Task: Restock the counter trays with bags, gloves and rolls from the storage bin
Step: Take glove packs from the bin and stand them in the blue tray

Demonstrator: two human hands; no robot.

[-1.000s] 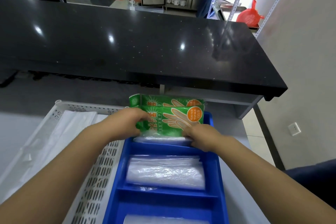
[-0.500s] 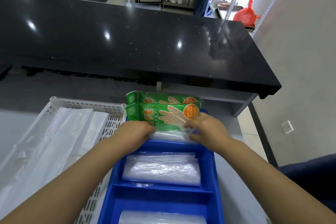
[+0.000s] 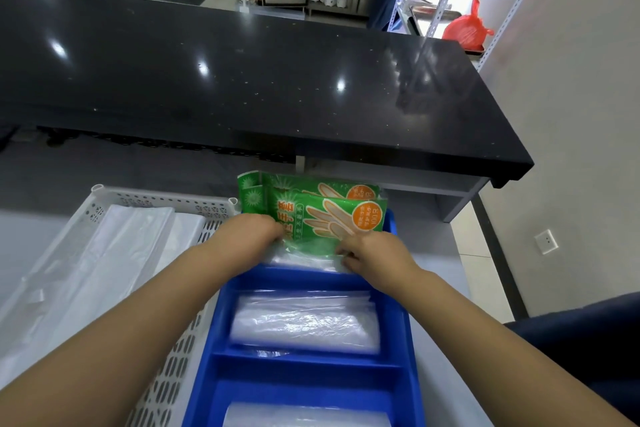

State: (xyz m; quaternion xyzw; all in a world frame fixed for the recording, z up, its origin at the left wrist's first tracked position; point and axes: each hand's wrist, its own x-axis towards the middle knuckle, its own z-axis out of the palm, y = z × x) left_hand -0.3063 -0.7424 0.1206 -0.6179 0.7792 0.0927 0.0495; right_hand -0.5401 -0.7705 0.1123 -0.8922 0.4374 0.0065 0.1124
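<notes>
A blue divided tray (image 3: 308,364) lies in front of me. Two green glove packs (image 3: 329,215) stand on edge in its far compartment, one behind the other. My left hand (image 3: 252,232) grips the front pack's lower left edge. My right hand (image 3: 374,253) pinches its lower right corner, beside clear plastic (image 3: 301,258) lying under the packs. A stack of clear plastic bags (image 3: 304,322) fills the middle compartment. Another clear bundle (image 3: 304,416) shows in the near compartment, cut off by the frame.
A white perforated basket (image 3: 162,199) with folded clear bags (image 3: 104,253) sits left of the tray, touching it. A raised black counter (image 3: 242,80) runs across behind. A metal shelf with a red bag (image 3: 465,29) stands at the far right.
Both hands stayed on the front glove pack and shifted lower along its bottom edge. The pack sits slightly lower in the far compartment. The camera view moved a little.
</notes>
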